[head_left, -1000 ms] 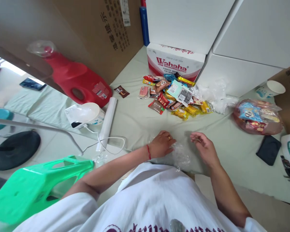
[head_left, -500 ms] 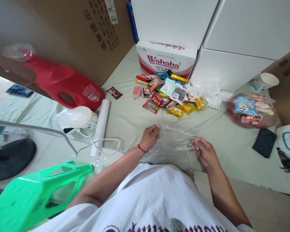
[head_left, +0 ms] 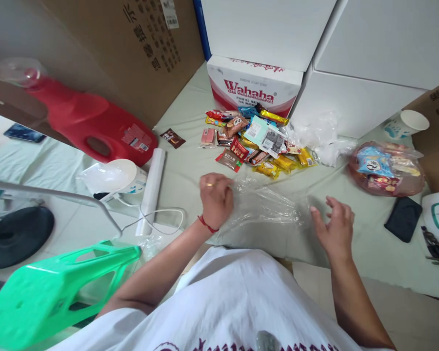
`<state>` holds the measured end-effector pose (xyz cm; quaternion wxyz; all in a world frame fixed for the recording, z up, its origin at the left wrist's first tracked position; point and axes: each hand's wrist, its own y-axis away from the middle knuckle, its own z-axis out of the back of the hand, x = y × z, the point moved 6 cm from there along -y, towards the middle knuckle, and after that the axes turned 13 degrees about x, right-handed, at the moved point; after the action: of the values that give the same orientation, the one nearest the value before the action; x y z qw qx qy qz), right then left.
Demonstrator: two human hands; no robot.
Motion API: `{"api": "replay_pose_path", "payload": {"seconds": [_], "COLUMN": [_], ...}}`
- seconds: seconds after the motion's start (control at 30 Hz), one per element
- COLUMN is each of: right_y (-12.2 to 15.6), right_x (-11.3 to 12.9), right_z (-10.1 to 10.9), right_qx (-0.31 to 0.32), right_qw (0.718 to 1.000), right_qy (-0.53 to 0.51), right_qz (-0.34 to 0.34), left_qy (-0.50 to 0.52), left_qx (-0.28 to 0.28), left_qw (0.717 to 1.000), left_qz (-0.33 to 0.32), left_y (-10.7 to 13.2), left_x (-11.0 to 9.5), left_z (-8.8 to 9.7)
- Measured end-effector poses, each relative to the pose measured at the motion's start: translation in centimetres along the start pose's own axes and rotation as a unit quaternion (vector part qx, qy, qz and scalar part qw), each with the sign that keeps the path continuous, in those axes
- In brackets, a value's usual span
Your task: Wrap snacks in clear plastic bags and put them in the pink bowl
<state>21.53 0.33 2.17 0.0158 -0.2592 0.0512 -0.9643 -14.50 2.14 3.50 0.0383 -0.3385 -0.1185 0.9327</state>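
Observation:
A clear plastic bag (head_left: 265, 202) stretches across the cloth in front of my body. My left hand (head_left: 216, 197), with a ring and a red cord at the wrist, is closed on the bag's left end. To the right of the bag, my right hand (head_left: 334, 226) is open, its thumb and fingers apart and the bag's right end just beside the thumb. Beyond the bag lies a pile of small wrapped snacks (head_left: 265, 168) in yellow, red, brown and blue, with a pale green packet (head_left: 265, 134) on top. One brown sachet (head_left: 172, 138) lies apart on the left.
Behind the pile stands a Wahaba-style printed carton (head_left: 252, 85). Crumpled clear plastic (head_left: 322, 131) and a bag of snacks (head_left: 386, 168) sit to the right, near a paper cup (head_left: 406, 124) and a black pouch (head_left: 403, 219). Leftward are a red jug (head_left: 95, 122), a white roll (head_left: 151, 190) and a green stool (head_left: 58, 287).
My right hand has let go of the bag and moved right, its fingers spreading. My left hand has shifted slightly left and turned back-up, still gripping the bag.

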Motion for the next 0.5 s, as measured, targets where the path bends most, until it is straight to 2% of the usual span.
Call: {"api": "replay_pose_path", "payload": {"seconds": [0.07, 0.1, 0.17, 0.23, 0.27, 0.3, 0.37, 0.43, 0.5], "right_y": [-2.4, -3.8, -6.7, -8.7, -9.4, -9.9, -10.4, -10.6, -11.3], "right_x": [0.8, 1.2, 1.5, 1.1, 0.7, 0.0, -1.6, -3.3, -4.4], "right_z": [0.2, -0.4, -2.9, -5.4, -6.1, -6.4, -5.9, -5.0, -3.7], "right_qx": [-0.024, 0.000, 0.108, 0.208, 0.224, 0.216, 0.158, 0.146, 0.153], "right_qw": [0.998, 0.996, 0.987, 0.967, 0.960, 0.959, 0.971, 0.980, 0.983], "right_qy": [0.010, 0.000, -0.054, -0.132, -0.164, -0.184, -0.177, -0.117, -0.036], "right_qz": [0.060, 0.084, 0.102, 0.064, 0.034, 0.005, -0.041, -0.075, -0.091], "left_qy": [-0.012, -0.018, -0.048, -0.099, -0.124, -0.144, -0.165, -0.165, -0.154], "left_qx": [0.158, 0.224, 0.292, 0.307, 0.307, 0.306, 0.298, 0.285, 0.269], "left_qw": [0.978, 0.957, 0.928, 0.920, 0.919, 0.921, 0.929, 0.939, 0.947], "left_qz": [-0.134, -0.182, -0.225, -0.224, -0.212, -0.193, -0.142, -0.097, -0.085], "left_y": [0.0, 0.3, 1.1, 2.2, 2.8, 3.5, 4.6, 5.2, 5.2], "left_x": [-3.0, -3.9, -4.3, -3.2, -2.4, -1.6, 0.0, 0.8, 0.7], "left_z": [-2.3, -3.7, -6.0, -7.8, -8.4, -8.9, -9.0, -8.4, -7.6]}}
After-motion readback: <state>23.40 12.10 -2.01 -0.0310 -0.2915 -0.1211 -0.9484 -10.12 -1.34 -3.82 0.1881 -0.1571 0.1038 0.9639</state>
